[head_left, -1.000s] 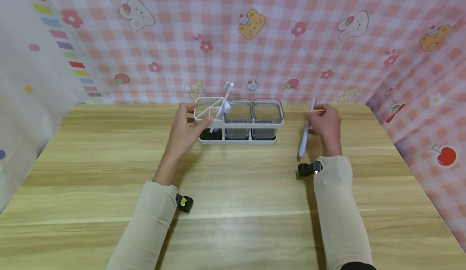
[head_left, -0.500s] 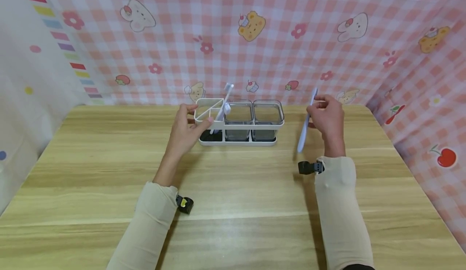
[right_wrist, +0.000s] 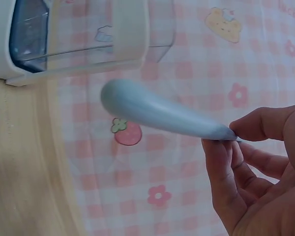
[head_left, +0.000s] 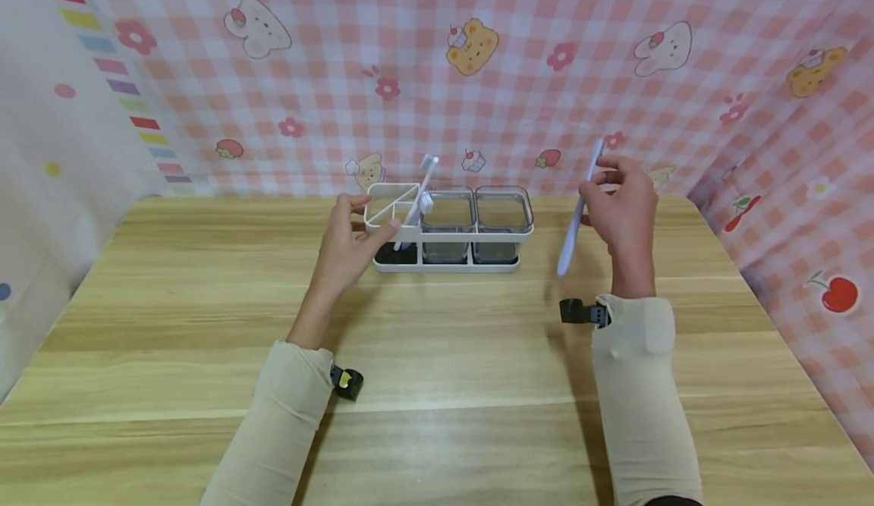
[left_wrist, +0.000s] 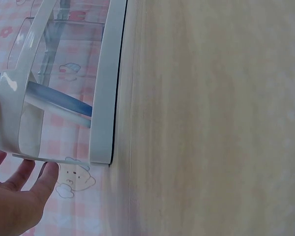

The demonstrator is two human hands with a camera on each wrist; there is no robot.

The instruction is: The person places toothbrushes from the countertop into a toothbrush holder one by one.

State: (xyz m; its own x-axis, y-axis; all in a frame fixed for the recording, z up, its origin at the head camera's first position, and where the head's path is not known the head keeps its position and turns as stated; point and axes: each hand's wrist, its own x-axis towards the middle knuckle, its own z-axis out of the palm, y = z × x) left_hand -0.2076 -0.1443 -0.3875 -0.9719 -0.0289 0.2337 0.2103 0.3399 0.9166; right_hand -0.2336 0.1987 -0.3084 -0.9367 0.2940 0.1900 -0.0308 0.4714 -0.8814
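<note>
A white toothbrush holder [head_left: 471, 237] stands at the back of the table. My left hand [head_left: 347, 239] grips its left end, thumb at the front rim and fingers round the side. Two toothbrushes [head_left: 425, 182] lean in its divided left section, bristle heads up. Right of the holder, my right hand [head_left: 621, 206] pinches a light blue toothbrush [head_left: 570, 244] between thumb and fingers. It is tilted above the table, its thick handle end down and towards the holder; its bristles cannot be made out. In the right wrist view the handle [right_wrist: 152, 108] points away from the fingertips.
Two clear cups [head_left: 503, 210] sit in the holder's middle and right places. Behind the wooden table [head_left: 437, 415] hangs a pink checked cloth [head_left: 328, 51], close to the holder. More cloth hangs at both sides.
My right hand has raised the light blue toothbrush off the table and moved slightly right and farther back. The left hand and the holder stay in place.
</note>
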